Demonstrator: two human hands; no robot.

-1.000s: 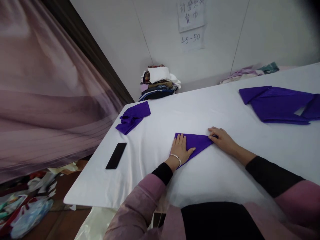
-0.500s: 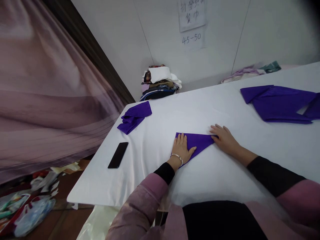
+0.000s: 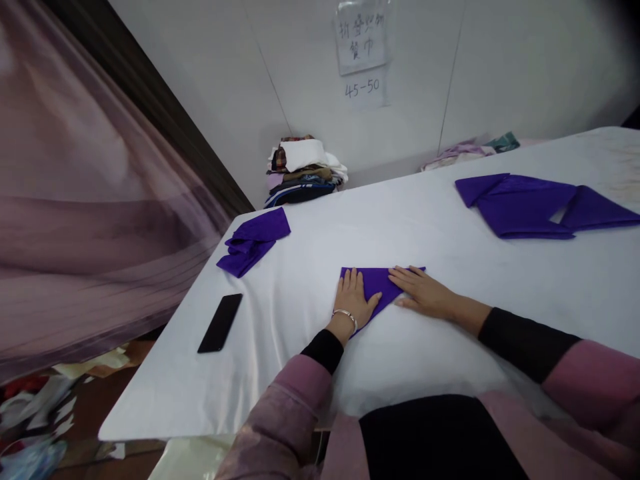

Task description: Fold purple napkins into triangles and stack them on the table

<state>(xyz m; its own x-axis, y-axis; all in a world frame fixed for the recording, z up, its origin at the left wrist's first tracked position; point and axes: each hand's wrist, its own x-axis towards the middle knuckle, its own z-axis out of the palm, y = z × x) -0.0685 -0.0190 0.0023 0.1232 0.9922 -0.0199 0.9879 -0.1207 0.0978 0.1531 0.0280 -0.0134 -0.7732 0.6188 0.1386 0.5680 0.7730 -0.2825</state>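
Note:
A purple cloth napkin (image 3: 376,283), folded into a pointed triangle, lies on the white-covered table (image 3: 300,380) in front of me. My left hand (image 3: 354,300) rests flat on its wide left end, fingers spread, a silver bracelet at the wrist. Across the narrow right part lies my right hand (image 3: 420,290), palm down with its fingers stretched out. The napkin's tip pokes out just beyond those fingers. Both hands press on the cloth without gripping it, and each covers part of it.
A crumpled purple cloth (image 3: 255,240) and a black phone (image 3: 220,323) lie on the left of the table. More folded purple cloths (image 3: 525,203) lie at the right. Stacked clothes (image 3: 305,170) stand by the wall, beneath a handwritten sign (image 3: 363,40). A pinkish curtain (image 3: 100,220) hangs at left.
My right hand has moved left from the napkin's tip and now lies flat on the cloth. My left hand stays on the wide end. The whole view has shifted slightly.

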